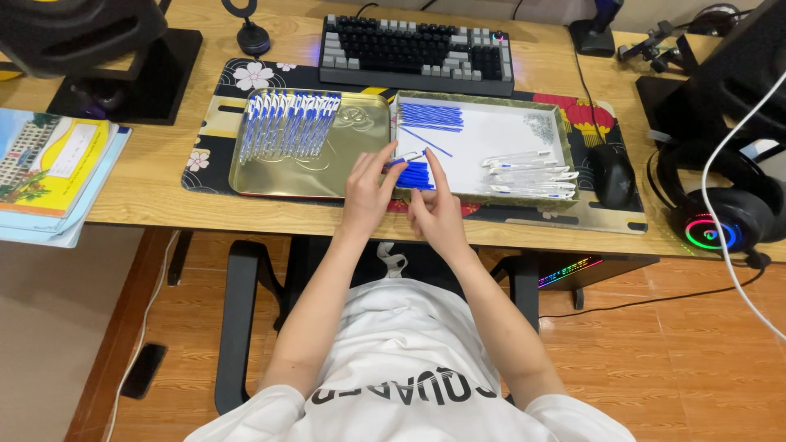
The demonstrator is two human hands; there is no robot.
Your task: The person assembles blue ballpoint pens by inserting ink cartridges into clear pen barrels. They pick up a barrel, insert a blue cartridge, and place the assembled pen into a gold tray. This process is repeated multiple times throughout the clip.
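The left hand (pixel 367 190) and right hand (pixel 434 209) meet at the near edge of the white tray (pixel 491 139). Both pinch one pen (pixel 407 157) at the fingertips. Its long axis runs left-right between the hands, tilted slightly. The gold tray (pixel 360 164) of finished pens (pixel 286 123) lies left, nearer the left hand.

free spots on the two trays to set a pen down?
Gold tray: bare right half, between the pen row and its right rim. White tray: bare middle, between blue refills and clear barrels. Crowded at the front-left corner, where both hands meet.
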